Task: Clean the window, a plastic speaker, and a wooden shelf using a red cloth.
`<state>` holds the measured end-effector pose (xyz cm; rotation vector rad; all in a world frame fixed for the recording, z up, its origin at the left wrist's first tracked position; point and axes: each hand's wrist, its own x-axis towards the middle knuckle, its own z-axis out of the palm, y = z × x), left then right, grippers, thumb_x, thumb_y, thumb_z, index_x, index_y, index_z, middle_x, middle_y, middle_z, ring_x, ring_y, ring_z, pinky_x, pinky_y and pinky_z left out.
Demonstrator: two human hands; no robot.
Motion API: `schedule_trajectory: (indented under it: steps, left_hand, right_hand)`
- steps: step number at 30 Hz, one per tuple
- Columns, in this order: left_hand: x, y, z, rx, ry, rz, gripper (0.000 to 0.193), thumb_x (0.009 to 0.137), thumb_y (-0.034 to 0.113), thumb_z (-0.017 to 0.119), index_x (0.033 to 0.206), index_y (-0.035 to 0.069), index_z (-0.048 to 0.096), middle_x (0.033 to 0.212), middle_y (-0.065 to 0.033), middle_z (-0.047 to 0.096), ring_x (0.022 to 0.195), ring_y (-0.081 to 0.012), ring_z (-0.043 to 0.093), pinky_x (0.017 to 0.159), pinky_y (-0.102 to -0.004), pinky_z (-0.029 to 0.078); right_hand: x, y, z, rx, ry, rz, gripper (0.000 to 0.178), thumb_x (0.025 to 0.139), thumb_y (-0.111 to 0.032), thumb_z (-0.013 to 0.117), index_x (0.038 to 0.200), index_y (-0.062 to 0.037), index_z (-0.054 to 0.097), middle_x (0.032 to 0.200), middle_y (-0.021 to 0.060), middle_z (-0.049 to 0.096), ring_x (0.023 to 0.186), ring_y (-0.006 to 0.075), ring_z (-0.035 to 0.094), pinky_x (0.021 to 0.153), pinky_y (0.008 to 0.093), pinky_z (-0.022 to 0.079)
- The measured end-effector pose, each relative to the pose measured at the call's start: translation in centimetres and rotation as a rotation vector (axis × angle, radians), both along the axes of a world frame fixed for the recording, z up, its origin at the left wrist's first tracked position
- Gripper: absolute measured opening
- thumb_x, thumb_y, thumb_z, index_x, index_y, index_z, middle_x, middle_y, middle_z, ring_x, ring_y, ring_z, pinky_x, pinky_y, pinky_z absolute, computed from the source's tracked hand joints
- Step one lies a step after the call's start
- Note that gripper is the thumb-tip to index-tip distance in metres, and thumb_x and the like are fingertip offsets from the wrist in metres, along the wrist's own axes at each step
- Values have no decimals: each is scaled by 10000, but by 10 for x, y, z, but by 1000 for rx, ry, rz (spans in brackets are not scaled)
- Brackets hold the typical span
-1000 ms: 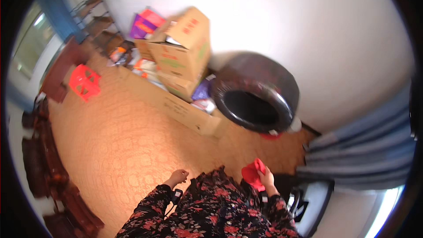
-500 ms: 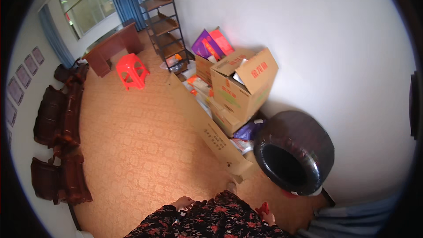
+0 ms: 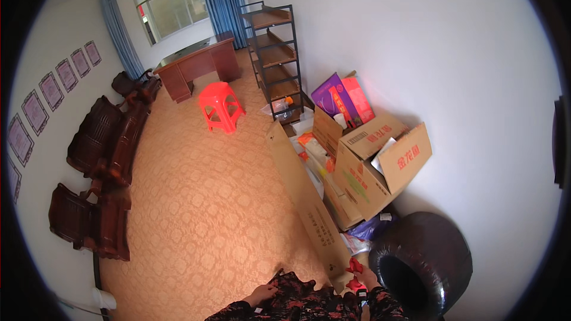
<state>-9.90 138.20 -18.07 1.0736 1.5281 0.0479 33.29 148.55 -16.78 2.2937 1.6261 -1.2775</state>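
My right hand (image 3: 370, 277) is closed round a crumpled red cloth-like thing (image 3: 355, 266), which pokes out past the fingers; its exact kind is not clear. This hand is low in view, between a long flattened cardboard box (image 3: 310, 217) and a glossy black ring-shaped thing (image 3: 437, 249) with a dark hollow. At the front of my flowered black dress (image 3: 297, 297), my left hand (image 3: 260, 295) hangs with its fingers curled in. Nothing shows in it.
Along the right wall stand an open carton (image 3: 363, 181), a purple box (image 3: 336, 98), bags and a metal-framed shelf (image 3: 276, 53). A red plastic stool (image 3: 221, 107) stands before a wooden desk (image 3: 199, 65). Dark carved wooden seats (image 3: 98, 137) line the left wall.
The view has swung left and up, so the room's furniture sits further right and lower. My right hand has risen with the red thing; my left hand sits slightly lower and further right.
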Motion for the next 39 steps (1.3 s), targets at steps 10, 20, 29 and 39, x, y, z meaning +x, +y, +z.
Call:
schedule_trajectory:
  steps: [10,20,29,39]
  left_hand:
    - [-230,127,-25,-207,-237,571,365,883,399,565,981,50,613,835,-95,667,684,-189,654,590,-310,508]
    - [-452,211,-94,-187,-66,691,324,887,332,539,955,23,608,766,-90,664,590,-205,637,522,-324,503]
    - [-549,342,-111,-239,-249,740,334,911,355,543,885,42,657,662,-60,651,587,-172,615,540,-301,506]
    - [-692,576,-131,619,-227,397,367,800,304,630,1087,80,581,1008,-92,638,983,-328,581,871,-450,421]
  right_hand:
    - [-218,92,-13,35,7,20,686,790,-510,572,1232,9,488,1093,265,605,1061,392,573,907,429,449]
    - [-436,290,-26,89,16,53,670,805,-526,531,1169,36,514,1056,292,603,1036,428,567,882,463,444]
    - [-597,517,-64,138,41,70,629,829,-514,530,1159,22,528,1017,270,619,1008,398,590,869,430,452]
    - [-781,851,-16,-174,1155,-463,457,924,-371,488,1223,-29,539,1053,128,639,957,229,622,797,381,493]
